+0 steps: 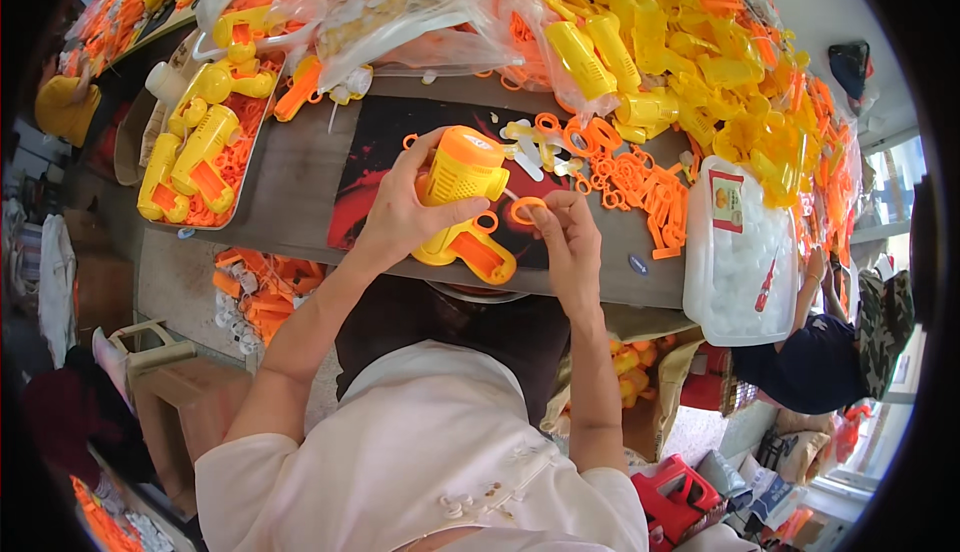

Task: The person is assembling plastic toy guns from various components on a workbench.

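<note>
My left hand point(405, 202) is wrapped round a yellow plastic toy hair dryer point(460, 180) with an orange end cap and an orange panel in its handle. It is held above the table's near edge. Just to its right, my right hand point(568, 237) pinches an orange plastic ring point(528, 211) between thumb and fingers, close to the toy's front. A thin pale piece shows between ring and toy; whether it joins them I cannot tell. Behind the hands lies a dark mat with a red pattern point(375, 142). Several loose orange ring parts point(630, 172) are heaped to the right.
A tray point(236, 214) with yellow toy bodies and orange parts stands at the left. Clear plastic bags point(400, 12) and a large pile of yellow shells point(690, 62) fill the back. A white translucent tub point(735, 282) is at the right. Another person point(815, 352) sits beyond it.
</note>
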`<state>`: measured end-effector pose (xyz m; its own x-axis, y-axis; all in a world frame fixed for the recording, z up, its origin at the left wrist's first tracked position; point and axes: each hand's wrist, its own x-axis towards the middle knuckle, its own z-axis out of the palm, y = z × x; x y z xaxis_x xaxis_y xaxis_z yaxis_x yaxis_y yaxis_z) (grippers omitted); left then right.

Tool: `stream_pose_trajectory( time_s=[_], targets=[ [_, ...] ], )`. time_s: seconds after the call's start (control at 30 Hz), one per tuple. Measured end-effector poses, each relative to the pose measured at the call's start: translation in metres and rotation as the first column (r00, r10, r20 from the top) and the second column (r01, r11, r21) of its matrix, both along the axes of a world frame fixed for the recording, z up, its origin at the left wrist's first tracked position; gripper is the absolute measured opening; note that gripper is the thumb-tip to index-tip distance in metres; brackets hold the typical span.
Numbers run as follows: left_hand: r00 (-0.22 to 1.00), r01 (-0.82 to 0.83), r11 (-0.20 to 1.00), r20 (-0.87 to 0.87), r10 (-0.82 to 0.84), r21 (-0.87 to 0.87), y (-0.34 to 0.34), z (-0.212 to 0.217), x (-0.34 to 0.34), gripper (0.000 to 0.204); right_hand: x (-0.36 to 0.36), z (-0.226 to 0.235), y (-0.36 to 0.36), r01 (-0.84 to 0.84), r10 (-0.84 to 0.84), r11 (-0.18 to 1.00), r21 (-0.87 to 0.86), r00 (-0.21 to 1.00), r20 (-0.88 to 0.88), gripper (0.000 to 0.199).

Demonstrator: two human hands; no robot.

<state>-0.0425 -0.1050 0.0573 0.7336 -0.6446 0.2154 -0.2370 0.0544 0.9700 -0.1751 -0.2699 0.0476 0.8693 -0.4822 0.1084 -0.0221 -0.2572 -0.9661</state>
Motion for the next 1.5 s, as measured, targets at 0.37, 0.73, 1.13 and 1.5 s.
stream_pose_trajectory(
  time_s=[0.37, 0.73, 1.13, 1.5],
  targets=[
    [0.916, 0.183, 0.966, -0.325, -0.236, -0.185, -0.017, -0.024, 0.004, 0.077, 0.025, -0.019, 0.009, -0.158, 0.018, 0.729, 0.665, 0.977, 0.213, 0.013],
    [0.994, -0.017, 0.979, -0.11, -0.005, -0.202, -0.035, -0.036, -0.011, 0.086, 0.032, -0.024, 0.033, -0.146, 0.077, 0.938, 0.314, 0.972, 0.221, 0.052],
    [0.984, -0.14, 0.99, 0.105, 0.142, -0.025, -0.05, -0.037, 0.002, 0.073, 0.044, -0.041, 0.037, -0.091, -0.014, 0.71, 0.698, 0.99, 0.143, 0.044],
    [0.795, -0.046, 0.966, 0.595, -0.12, 0.255, -0.083, -0.002, 0.084, 0.021, 0.146, -0.031, -0.064, -0.057, 0.058, 0.998, -0.008, 0.978, 0.2, 0.039]
  ],
)
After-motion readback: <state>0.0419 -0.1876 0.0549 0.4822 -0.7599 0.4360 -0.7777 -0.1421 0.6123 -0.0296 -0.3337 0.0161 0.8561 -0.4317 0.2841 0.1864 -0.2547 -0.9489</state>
